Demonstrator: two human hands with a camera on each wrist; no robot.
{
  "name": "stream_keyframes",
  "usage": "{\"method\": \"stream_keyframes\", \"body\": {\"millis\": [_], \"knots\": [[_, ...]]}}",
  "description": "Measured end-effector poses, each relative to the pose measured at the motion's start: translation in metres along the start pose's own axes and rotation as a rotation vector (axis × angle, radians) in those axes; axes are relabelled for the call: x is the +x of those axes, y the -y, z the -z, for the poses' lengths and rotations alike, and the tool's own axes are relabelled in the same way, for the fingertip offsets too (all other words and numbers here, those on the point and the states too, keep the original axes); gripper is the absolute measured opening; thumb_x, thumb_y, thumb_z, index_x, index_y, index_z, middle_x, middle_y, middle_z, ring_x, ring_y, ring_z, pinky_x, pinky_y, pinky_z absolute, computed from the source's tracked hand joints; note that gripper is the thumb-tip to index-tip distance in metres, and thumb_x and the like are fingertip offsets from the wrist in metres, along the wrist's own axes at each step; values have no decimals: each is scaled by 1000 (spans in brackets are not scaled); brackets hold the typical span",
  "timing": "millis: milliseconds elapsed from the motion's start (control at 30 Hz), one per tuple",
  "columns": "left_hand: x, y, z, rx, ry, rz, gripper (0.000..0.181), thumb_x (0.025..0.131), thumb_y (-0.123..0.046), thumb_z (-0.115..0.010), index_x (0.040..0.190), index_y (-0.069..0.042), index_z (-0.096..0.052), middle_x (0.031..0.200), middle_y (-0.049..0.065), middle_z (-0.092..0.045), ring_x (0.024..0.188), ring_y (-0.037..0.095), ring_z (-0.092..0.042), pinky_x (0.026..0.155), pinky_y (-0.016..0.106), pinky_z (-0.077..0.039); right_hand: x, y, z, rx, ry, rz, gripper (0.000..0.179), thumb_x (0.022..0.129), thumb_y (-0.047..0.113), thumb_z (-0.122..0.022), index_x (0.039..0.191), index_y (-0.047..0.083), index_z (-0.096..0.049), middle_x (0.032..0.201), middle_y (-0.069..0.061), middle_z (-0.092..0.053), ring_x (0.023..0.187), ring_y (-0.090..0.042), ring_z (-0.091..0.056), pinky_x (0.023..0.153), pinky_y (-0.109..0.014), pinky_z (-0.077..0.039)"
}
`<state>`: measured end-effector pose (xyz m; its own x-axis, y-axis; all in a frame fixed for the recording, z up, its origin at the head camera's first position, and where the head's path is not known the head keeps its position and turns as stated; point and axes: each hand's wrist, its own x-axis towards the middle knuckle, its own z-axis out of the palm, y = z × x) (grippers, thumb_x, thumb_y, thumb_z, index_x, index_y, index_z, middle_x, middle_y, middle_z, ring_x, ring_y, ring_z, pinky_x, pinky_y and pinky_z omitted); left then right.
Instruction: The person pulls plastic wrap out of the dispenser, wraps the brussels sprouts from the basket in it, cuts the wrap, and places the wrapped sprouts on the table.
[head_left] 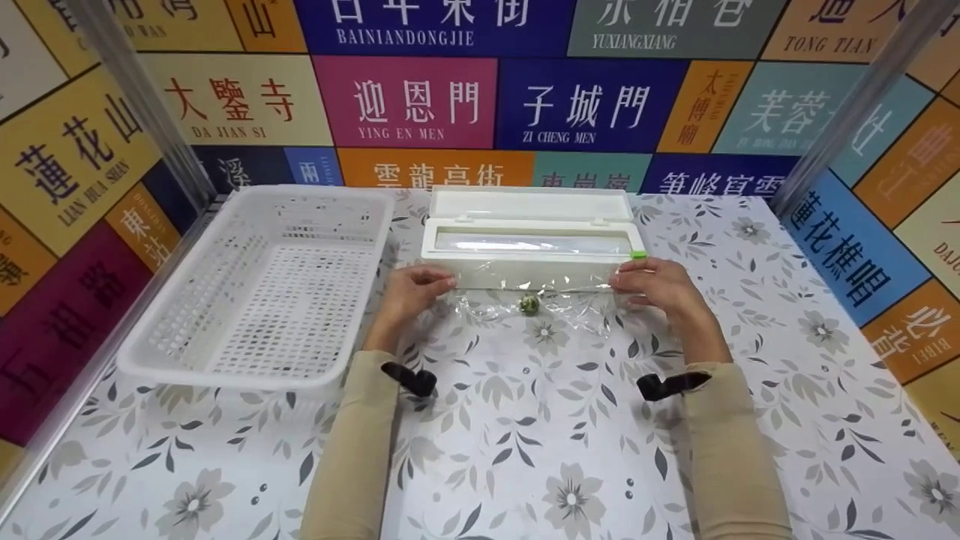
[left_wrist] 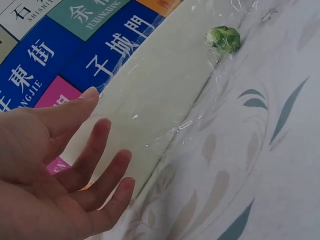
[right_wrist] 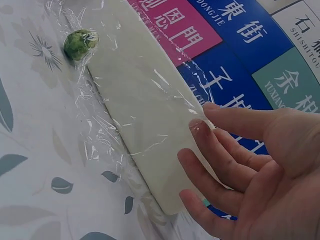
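Note:
Clear plastic wrap (head_left: 577, 300) stretches between the two hands, over the front of a long white wrap dispenser box (head_left: 540, 271). My left hand (head_left: 414, 291) pinches its left edge by thumb and forefinger; in the left wrist view that forefinger is hidden behind the thumb, and the other fingers (left_wrist: 117, 162) spread loosely. At the opposite edge, my right hand (head_left: 660, 285) pinches the wrap between thumb and forefinger, its other fingers (right_wrist: 186, 159) half bent. A small round green-and-white vegetable, like a brussels sprout (head_left: 529, 303), lies against the wrap by the box's front edge.
The dispenser's lid (head_left: 531, 204) is raised at the back, and a bright green tab (head_left: 638, 255) sits at its right end. A white perforated plastic basket (head_left: 259, 375) stands on the left of the flower-patterned table (head_left: 525, 495). Sign-covered walls (head_left: 420, 101) enclose the table.

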<state>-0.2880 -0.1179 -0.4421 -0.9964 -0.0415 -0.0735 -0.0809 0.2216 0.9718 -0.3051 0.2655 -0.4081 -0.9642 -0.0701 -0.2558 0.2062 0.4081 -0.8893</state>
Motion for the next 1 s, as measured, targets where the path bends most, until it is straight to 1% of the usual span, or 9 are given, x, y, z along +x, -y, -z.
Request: {"method": "stream_keyframes", "body": {"millis": [133,233,367,467,533,667,767,933,1000], "knots": [[-3,-3,-3,-10,45,2,15,88,-8,-75,102,-8,-74,105,9,-74,95,25,-69,91,43,-60,-1,2,3,-19,31,51,57,93,31,-73,138,1,-53,91,19,-71,90,0,-69,97,-34,-59],[-5,-7,-5,-19,64,3,14,87,-6,-75,101,-7,-73,103,10,-73,95,26,-68,93,45,-59,0,2,6,-52,38,91,54,93,33,-72,135,2,-57,93,20,-71,91,0,-69,96,-32,-58],[-7,-7,-4,65,50,0,15,87,-8,-76,101,-7,-73,103,10,-73,90,18,-67,90,37,-60,-1,0,9,-122,45,140,48,93,33,-72,127,0,-63,91,22,-70,90,0,-68,94,-32,-58],[-11,-5,-3,135,50,1,15,87,-10,-76,102,-8,-73,103,10,-74,88,15,-67,86,32,-60,-4,-2,11,-181,52,175,45,93,34,-73,122,0,-66,90,21,-70,90,-3,-67,90,-30,-57],[-13,-4,-2,162,59,-11,14,87,-8,-76,101,-7,-74,102,12,-75,86,16,-67,83,30,-60,-6,-3,12,-239,55,206,43,92,36,-73,120,3,-68,94,17,-72,92,-4,-66,88,-27,-56],[-18,-3,-2,233,75,-16,12,85,-5,-77,97,-7,-76,101,12,-76,83,17,-67,75,27,-59,-8,-5,12,-336,82,267,37,92,39,-72,114,9,-72,105,4,-73,98,-7,-65,89,-25,-52],[-20,-2,-1,300,69,-5,11,83,-5,-78,93,-10,-77,101,10,-77,84,18,-67,72,24,-56,-7,-6,11,-392,120,311,30,93,34,-72,108,9,-74,106,-5,-74,98,-8,-64,88,-26,-52],[-23,1,3,351,52,-29,10,82,-1,-78,90,-8,-77,100,11,-77,93,25,-69,80,29,-55,-4,-9,9,-459,185,394,19,92,21,-73,103,5,-74,102,-11,-75,89,-6,-63,79,-19,-52],[-24,3,4,362,51,-42,10,82,0,-77,89,-7,-77,99,12,-77,95,26,-69,85,32,-56,-3,-10,9,-466,209,397,17,92,18,-73,103,5,-74,103,-13,-75,85,-5,-62,75,-17,-51]]}}
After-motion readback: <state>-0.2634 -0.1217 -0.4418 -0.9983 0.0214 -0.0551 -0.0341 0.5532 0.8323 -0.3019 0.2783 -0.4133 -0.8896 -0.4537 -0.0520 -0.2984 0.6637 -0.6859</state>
